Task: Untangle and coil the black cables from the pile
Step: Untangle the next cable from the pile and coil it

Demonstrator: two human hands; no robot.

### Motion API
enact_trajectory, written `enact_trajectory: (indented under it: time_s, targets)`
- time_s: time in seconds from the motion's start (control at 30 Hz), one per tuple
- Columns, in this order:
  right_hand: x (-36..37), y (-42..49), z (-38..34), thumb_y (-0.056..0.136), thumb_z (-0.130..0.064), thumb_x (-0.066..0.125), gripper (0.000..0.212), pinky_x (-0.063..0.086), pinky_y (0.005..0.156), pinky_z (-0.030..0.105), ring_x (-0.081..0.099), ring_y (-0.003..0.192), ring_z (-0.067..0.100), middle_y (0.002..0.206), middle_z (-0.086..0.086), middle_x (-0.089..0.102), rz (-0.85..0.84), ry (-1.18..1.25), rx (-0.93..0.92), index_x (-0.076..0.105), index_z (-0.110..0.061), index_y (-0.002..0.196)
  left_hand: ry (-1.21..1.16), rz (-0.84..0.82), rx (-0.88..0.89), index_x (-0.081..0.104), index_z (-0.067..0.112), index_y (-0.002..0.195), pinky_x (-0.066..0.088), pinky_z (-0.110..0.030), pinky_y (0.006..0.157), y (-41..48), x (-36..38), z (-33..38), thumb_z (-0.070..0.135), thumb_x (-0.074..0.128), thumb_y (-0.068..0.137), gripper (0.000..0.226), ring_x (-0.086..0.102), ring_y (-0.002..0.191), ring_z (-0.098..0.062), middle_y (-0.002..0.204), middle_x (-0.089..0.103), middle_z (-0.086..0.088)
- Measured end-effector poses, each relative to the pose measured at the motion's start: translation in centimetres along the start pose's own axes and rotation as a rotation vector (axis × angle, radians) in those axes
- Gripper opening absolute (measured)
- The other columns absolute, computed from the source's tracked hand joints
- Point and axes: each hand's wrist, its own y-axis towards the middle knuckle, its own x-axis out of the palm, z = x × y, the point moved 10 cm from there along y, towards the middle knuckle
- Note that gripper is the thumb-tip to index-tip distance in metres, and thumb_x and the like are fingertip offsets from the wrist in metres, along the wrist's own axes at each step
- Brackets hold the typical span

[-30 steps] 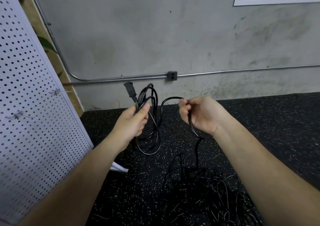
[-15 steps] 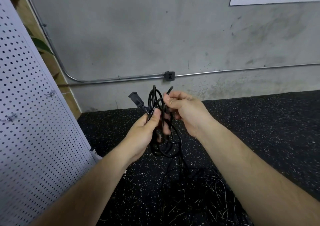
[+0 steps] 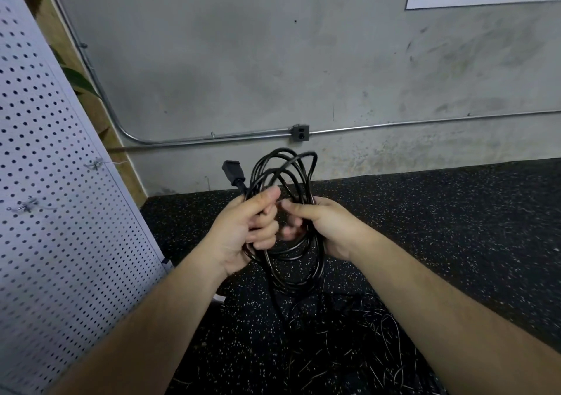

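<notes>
My left hand [image 3: 243,227] and right hand [image 3: 324,227] grip the coil [image 3: 288,250] between them, with the plug [image 3: 233,172] at its upper left. Below, the pile [image 3: 343,334] lies at the floor's [image 3: 440,227] near edge. The pegboard [image 3: 60,212] is left, the wall [image 3: 243,61] behind.

Cable pile [image 3: 343,343] partly beyond bottom edge
</notes>
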Motion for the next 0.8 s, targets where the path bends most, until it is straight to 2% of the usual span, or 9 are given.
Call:
enact_trajectory:
  time_s: [0.07, 0.13, 0.27, 0.37, 0.5, 0.57, 0.63, 0.7, 0.8]
  targets:
    - [0.8, -0.1, 0.1, 0.099, -0.021, 0.062, 0.014, 0.058, 0.069, 0.033, 0.038, 0.044, 0.009, 0.052, -0.006, 0.035, -0.036, 0.092, 0.0, 0.065, -0.009, 0.093, 0.026, 0.215, 0.046, 0.051, 0.02, 0.063, 0.023, -0.018, 0.034, 0.2, -2.3, 0.9, 0.038, 0.078, 0.085, 0.039, 0.024, 0.034, -0.005, 0.046, 0.028, 0.009]
    - [1.3, -0.5, -0.4, 0.101, -0.025, 0.058, 0.018, 0.053, 0.063, 0.029, 0.028, 0.041, 0.008, 0.051, -0.008, 0.027, -0.048, 0.125, -0.005, 0.06, -0.01, 0.09, 0.089, 0.398, 0.104, 0.053, 0.02, 0.066, 0.023, -0.02, 0.036, -0.1, -3.9, 1.8, 0.034, 0.074, 0.089, 0.035, 0.025, 0.038, -0.007, 0.048, 0.029, 0.007]
    - [1.6, -0.9, -1.4, 0.1, -0.034, 0.058, 0.027, 0.041, 0.055, 0.027, 0.025, 0.044, 0.009, 0.056, -0.007, 0.027, -0.051, 0.226, 0.007, 0.053, -0.015, 0.082, 0.335, 0.463, 0.21, 0.039, 0.022, 0.06, 0.029, -0.024, 0.04, -0.4, -3.1, 3.0, 0.036, 0.068, 0.097, 0.049, 0.025, 0.044, -0.013, 0.052, 0.025, 0.002]
    - [1.4, -0.8, -1.6, 0.099, -0.048, 0.057, 0.04, 0.03, 0.044, 0.023, 0.02, 0.044, 0.009, 0.057, -0.007, 0.022, 0.039, 0.183, -0.01, 0.046, -0.02, 0.072, 0.377, 0.519, 0.226, 0.036, 0.023, 0.065, 0.025, -0.023, 0.039, -0.6, -2.9, 3.0, 0.04, 0.067, 0.097, 0.047, 0.026, 0.042, -0.011, 0.052, 0.027, 0.005]
    - [0.6, -0.8, -2.2, 0.1, -0.055, 0.053, 0.047, 0.018, 0.04, 0.024, 0.018, 0.044, 0.01, 0.054, -0.007, 0.024, 0.235, 0.123, -0.104, 0.04, -0.023, 0.068, 0.31, 0.459, 0.215, 0.048, 0.014, 0.081, 0.024, -0.023, 0.039, -0.3, -2.8, 2.7, 0.038, 0.074, 0.091, 0.037, 0.027, 0.045, -0.01, 0.059, 0.035, 0.004]
    - [0.1, -0.8, -2.8, 0.101, -0.052, 0.053, 0.046, 0.017, 0.037, 0.022, 0.017, 0.041, 0.009, 0.052, -0.007, 0.025, 0.287, 0.206, -0.139, 0.04, -0.022, 0.069, 0.203, 0.354, 0.168, 0.055, 0.012, 0.084, 0.033, -0.021, 0.043, 0.0, -2.6, 2.2, 0.032, 0.077, 0.085, 0.03, 0.036, 0.049, -0.01, 0.066, 0.046, 0.003]
    - [-0.2, -0.8, -3.3, 0.102, -0.049, 0.052, 0.046, 0.015, 0.034, 0.021, 0.017, 0.039, 0.007, 0.051, -0.007, 0.023, 0.318, 0.31, -0.154, 0.039, -0.021, 0.069, 0.124, 0.234, 0.107, 0.06, 0.014, 0.089, 0.047, -0.022, 0.053, 0.1, -1.6, 1.4, 0.026, 0.075, 0.082, 0.02, 0.05, 0.056, -0.013, 0.069, 0.053, 0.0]
    - [-0.3, -1.0, -3.6, 0.103, -0.048, 0.051, 0.046, 0.014, 0.033, 0.02, 0.016, 0.038, 0.006, 0.051, -0.008, 0.022, 0.324, 0.334, -0.16, 0.039, -0.021, 0.067, 0.136, 0.199, 0.095, 0.061, 0.013, 0.094, 0.053, -0.026, 0.063, 0.0, -1.2, 1.0, 0.025, 0.073, 0.084, 0.02, 0.057, 0.061, -0.017, 0.067, 0.052, 0.0]
    - [-0.2, -1.0, -3.7, 0.104, -0.05, 0.049, 0.048, 0.016, 0.035, 0.021, 0.017, 0.039, 0.008, 0.052, -0.007, 0.023, 0.307, 0.214, -0.153, 0.037, -0.021, 0.067, 0.193, 0.243, 0.123, 0.063, 0.008, 0.105, 0.056, -0.035, 0.068, -0.3, -1.5, 1.5, 0.031, 0.07, 0.088, 0.029, 0.049, 0.058, -0.015, 0.067, 0.041, 0.003]
